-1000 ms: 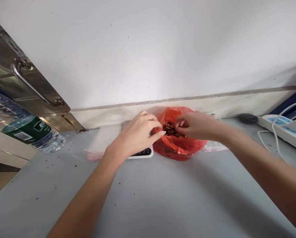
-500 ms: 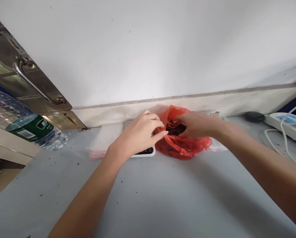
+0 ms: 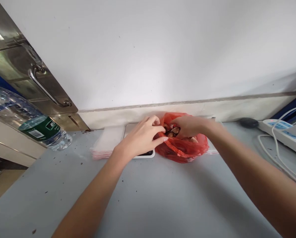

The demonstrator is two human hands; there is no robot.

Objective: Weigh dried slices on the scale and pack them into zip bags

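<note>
A red plastic bag (image 3: 185, 150) stands with its mouth open and holds brown, dried-looking pieces (image 3: 172, 132) whose kind I cannot make out. My left hand (image 3: 148, 132) pinches the left side of the bag's rim between thumb and fingers. Inside the mouth, my right hand (image 3: 186, 126) reaches down among the brown pieces; its fingertips are mostly hidden there, and what they grasp, if anything, does not show. Under my left hand lies a flat white scale with a dark panel (image 3: 146, 154), largely covered by the hand and wrist.
Left of the scale lies a stack of clear zip bags (image 3: 104, 142) with red edges. A large water bottle (image 3: 41, 127) is at the left, by a metal door handle (image 3: 47, 91). A power strip (image 3: 284, 134), white cable and black mouse-like object (image 3: 248, 122) lie right. A wall closes the back.
My right hand has shifted within the bag, and more brown pieces show in its mouth. My left hand keeps its hold on the rim. The view has shifted slightly.
</note>
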